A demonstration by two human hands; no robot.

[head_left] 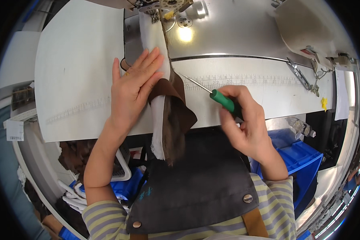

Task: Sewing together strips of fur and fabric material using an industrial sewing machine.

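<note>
My left hand (133, 89) lies with its fingers stretched out on a long white-backed strip (151, 34), pressing it to the table left of centre. Brown fur (173, 136) runs along the strip's right side, and its near end hangs over the table's front edge. A folded piece of smooth dark brown material (180, 105) lies over the strip beside my wrist. The far end reaches the presser foot (155, 17) of a sewing machine (164, 4). My right hand (247, 122) grips a green-handled awl (222, 99), its thin metal shaft pointing up-left toward the strip.
The white tabletop (80, 60) has printed ruler markings. Thread snips (298, 74) lie at the right, beside tangled threads and a yellow scrap (324, 104). Below the table are a blue plastic bin (298, 154), a clear bottle (302, 127) and brown material (78, 156).
</note>
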